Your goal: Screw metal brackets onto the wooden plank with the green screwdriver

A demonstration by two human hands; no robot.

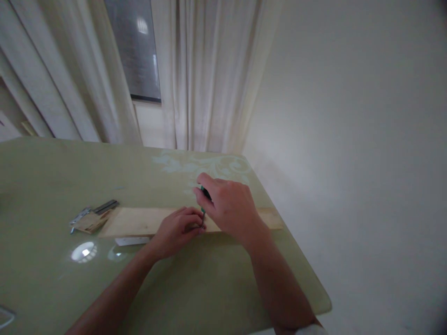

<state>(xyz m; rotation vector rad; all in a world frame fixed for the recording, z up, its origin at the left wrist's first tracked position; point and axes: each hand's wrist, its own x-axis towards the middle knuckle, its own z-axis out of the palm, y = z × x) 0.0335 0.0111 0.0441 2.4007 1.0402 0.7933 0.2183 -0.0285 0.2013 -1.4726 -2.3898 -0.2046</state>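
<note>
I have one screwdriver (206, 192), its green-and-black handle gripped in my right hand (230, 207), shaft pointing down at the near edge of one long wooden board (134, 221). My left hand (176, 230) rests on that board, fingers curled beside the screwdriver's tip; I can't tell whether they pinch anything. Off the board's left end lie one small piece of wood (89, 222) and at least two metal pieces, one dark (105, 206) and one silvery (80, 215).

My hands cover part of the board, and whatever the tip meets is too small to make out. One white piece (132, 241) is mostly hidden under the board; something pale (6, 318) is cut off at the lower left.

The table (195, 288) is glossy green with a pale scroll pattern (218, 164). Beyond are light curtains (223, 70), a dark window (136, 51) and a plain wall (349, 139).
</note>
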